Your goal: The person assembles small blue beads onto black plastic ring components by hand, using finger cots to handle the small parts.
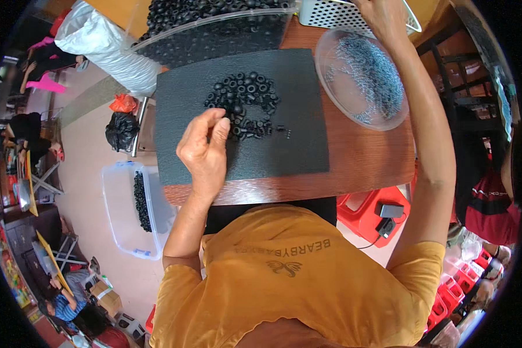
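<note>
My left hand (203,152) is over the left edge of a pile of small round black knob-like parts (250,88). Its thumb and fingertips are pressed together, and whatever they pinch is too small to make out. Beneath the pile lies a dark foam mat (293,156). A few tiny pieces (288,134) sit just right of the pile. My right hand (383,20) reaches to the far right, at a white perforated basket (322,16); the picture's edge cuts off its fingers. Below that arm, a clear oval tray (337,93) holds many small silvery-blue screws (374,75).
A clear bin (214,43) full of black parts stands at the mat's far edge. White sack (107,49) and black bag (122,132) are at the left. A clear box (119,214) with black parts is lower left. A red stool (359,211) bears black adapters.
</note>
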### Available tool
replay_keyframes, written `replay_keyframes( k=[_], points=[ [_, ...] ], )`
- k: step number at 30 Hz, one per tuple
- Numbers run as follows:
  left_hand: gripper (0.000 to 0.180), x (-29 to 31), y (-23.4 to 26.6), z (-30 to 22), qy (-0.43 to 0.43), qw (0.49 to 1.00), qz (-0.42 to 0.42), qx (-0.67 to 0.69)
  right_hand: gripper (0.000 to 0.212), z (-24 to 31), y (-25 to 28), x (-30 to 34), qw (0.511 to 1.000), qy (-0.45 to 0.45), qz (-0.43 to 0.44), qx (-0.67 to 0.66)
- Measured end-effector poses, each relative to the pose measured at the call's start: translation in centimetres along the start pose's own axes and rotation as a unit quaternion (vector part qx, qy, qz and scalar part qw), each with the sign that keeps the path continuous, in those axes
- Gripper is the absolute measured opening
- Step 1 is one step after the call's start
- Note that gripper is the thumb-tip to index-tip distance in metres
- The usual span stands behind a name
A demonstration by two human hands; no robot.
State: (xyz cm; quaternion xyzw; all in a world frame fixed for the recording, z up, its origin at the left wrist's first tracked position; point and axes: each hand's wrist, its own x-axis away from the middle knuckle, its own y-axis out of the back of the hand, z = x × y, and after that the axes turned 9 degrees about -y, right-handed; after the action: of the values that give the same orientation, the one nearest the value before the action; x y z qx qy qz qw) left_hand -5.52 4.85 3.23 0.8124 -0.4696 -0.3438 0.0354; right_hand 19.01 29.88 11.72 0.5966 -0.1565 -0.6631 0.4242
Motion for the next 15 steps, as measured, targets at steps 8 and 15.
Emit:
replay_keyframes(
  k=[8,15],
  points=[
    [0.018,-3.6,-1.5,0.3,-0.254,0.934,0.144,-0.208,0.030,-0.2,0.8,1.0,1.000,-0.012,-0.008,0.014],
    [0.019,-4.2,-3.5,0.8,-0.238,0.896,0.252,-0.276,0.019,1.9,3.6,9.0,0.973,0.178,0.001,-0.150]
  ],
)
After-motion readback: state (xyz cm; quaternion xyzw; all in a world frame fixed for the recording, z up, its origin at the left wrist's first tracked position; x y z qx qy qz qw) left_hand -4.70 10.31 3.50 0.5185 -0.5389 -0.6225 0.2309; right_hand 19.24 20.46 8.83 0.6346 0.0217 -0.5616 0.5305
